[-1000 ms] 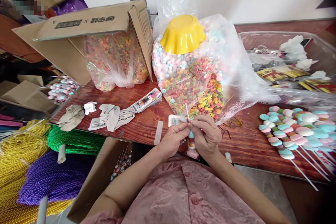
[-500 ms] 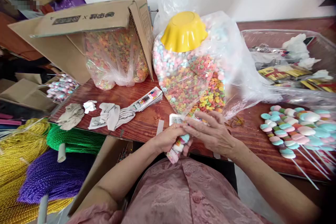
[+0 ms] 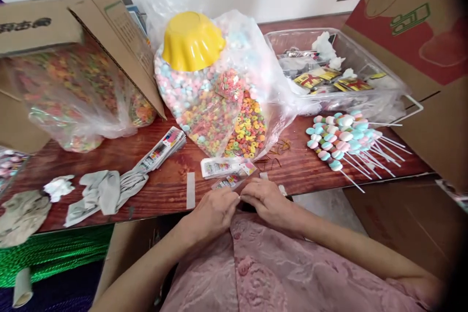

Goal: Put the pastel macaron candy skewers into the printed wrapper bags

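- At my far left, a crumpled beige-grey cloth (image 3: 22, 217) and a wad of white tissue (image 3: 59, 188) lie on the reddish wood-grain desk (image 3: 157, 197).
- Behind them, an open brown cardboard box (image 3: 119, 46) shelters a glossy clear bag of coloured rings (image 3: 91, 97); I judge its walls prop the slack plastic.
- A twisted, soft grey cloth (image 3: 104, 191) touches a stack of flat printed sleeves (image 3: 161, 150), perhaps keeping them together.
- Centrally, a yellow fluted plastic bowl (image 3: 192, 41) sits upside down on a bulging clear bag of pastel pieces (image 3: 179, 90), probably parked there to save space.
- At the desk's near edge, my left hand (image 3: 214, 210) and right hand (image 3: 269, 200) meet fingertip to fingertip beside a thin clear printed sleeve (image 3: 227, 182). I cannot tell whether either grip is closed on its edge.
- Right, a rigid clear plastic bin (image 3: 380, 66) corrals packets; before it, rounded pastel skewers (image 3: 340, 137) are heaped with white sticks outward, seemingly for easy pickup.
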{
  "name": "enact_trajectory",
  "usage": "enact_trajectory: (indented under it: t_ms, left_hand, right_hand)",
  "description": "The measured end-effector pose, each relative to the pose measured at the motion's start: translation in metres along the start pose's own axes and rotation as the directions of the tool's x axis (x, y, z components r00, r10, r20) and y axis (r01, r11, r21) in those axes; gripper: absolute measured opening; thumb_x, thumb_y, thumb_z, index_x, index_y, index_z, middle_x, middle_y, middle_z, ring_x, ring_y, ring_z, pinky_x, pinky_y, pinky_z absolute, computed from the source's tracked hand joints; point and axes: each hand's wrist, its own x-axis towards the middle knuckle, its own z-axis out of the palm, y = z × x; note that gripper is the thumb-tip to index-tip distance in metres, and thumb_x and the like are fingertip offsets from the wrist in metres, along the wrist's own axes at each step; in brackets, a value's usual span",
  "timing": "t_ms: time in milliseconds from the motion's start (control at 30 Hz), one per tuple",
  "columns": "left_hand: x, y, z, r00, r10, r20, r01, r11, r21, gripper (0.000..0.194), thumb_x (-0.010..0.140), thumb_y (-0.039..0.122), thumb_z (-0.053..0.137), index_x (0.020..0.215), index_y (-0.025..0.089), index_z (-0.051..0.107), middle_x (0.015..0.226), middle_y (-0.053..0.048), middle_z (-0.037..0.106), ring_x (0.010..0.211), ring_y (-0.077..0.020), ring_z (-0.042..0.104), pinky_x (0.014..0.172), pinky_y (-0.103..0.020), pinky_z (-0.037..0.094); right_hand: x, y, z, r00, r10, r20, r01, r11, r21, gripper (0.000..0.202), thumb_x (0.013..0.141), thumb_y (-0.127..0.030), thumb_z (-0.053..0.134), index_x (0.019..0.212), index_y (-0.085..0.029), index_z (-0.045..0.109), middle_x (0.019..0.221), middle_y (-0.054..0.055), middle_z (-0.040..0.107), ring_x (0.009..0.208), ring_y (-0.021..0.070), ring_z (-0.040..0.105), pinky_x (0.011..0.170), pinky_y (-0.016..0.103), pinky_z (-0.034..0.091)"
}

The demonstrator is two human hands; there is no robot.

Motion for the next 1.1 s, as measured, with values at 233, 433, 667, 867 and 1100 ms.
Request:
enact_trajectory:
  t_ms: [233, 433, 667, 867, 1100]
  left_hand:
    - [0.015, -0.003, -0.006, 0.838, -0.216, 0.502, 0.492, 0.697, -0.522, 0.031, 0.084, 0.045, 0.056, 0.072, 0.016, 0.056, 0.059, 0.002, 0.052, 0.048, -0.0105, 0.046, 0.050, -0.024, 0.037]
    - [0.005, 0.008, 0.011, 0.994, -0.083, 0.076, 0.088, 0.994, -0.066, 0.030, 0.090, 0.027, 0.048, 0.068, 0.014, 0.063, 0.069, -0.003, 0.059, 0.066, -0.0122, 0.048, 0.067, -0.027, 0.038]
    - [0.004, -0.006, 0.010, 0.865, -0.496, -0.078, 0.342, 0.696, -0.632, 0.024, 0.079, 0.039, 0.064, 0.072, 0.016, 0.067, 0.062, 0.000, 0.057, 0.053, -0.0089, 0.050, 0.053, -0.022, 0.041]
    - [0.012, -0.006, 0.021, 0.792, -0.610, 0.005, 0.363, 0.465, -0.808, 0.030, 0.065, 0.042, 0.076, 0.071, 0.014, 0.068, 0.057, 0.002, 0.057, 0.043, -0.0066, 0.050, 0.045, -0.020, 0.045]
    - [0.018, -0.001, 0.016, 0.758, -0.651, 0.040, 0.323, 0.322, -0.890, 0.031, 0.061, 0.040, 0.079, 0.073, 0.014, 0.067, 0.056, 0.002, 0.059, 0.041, -0.0081, 0.054, 0.041, -0.018, 0.043]
  right_hand:
    - [-0.014, 0.003, -0.005, 0.907, -0.363, -0.211, 0.286, 0.902, -0.325, 0.022, 0.096, -0.013, 0.046, 0.091, -0.020, 0.067, 0.065, -0.002, 0.062, 0.078, 0.0137, 0.053, 0.088, 0.040, 0.026]
    - [-0.025, 0.018, 0.000, 0.991, -0.110, -0.070, 0.102, 0.988, -0.117, 0.026, 0.098, -0.031, 0.052, 0.080, -0.020, 0.068, 0.073, 0.001, 0.067, 0.080, 0.0149, 0.051, 0.080, 0.037, 0.024]
    - [-0.009, 0.081, -0.046, 0.991, -0.011, -0.132, -0.049, 0.898, -0.437, 0.013, 0.092, -0.028, 0.062, 0.092, -0.027, 0.075, 0.092, 0.003, 0.070, 0.092, 0.0203, 0.048, 0.076, 0.038, 0.021]
    - [0.004, 0.107, -0.032, 0.984, -0.174, 0.041, 0.169, 0.833, -0.526, 0.016, 0.087, -0.013, 0.055, 0.082, -0.020, 0.068, 0.091, 0.006, 0.066, 0.092, 0.0219, 0.045, 0.076, 0.037, 0.022]
    - [0.004, 0.084, -0.041, 0.968, -0.193, -0.162, 0.151, 0.959, -0.239, 0.016, 0.089, -0.010, 0.047, 0.081, -0.019, 0.058, 0.074, 0.004, 0.060, 0.075, 0.0183, 0.048, 0.071, 0.035, 0.034]
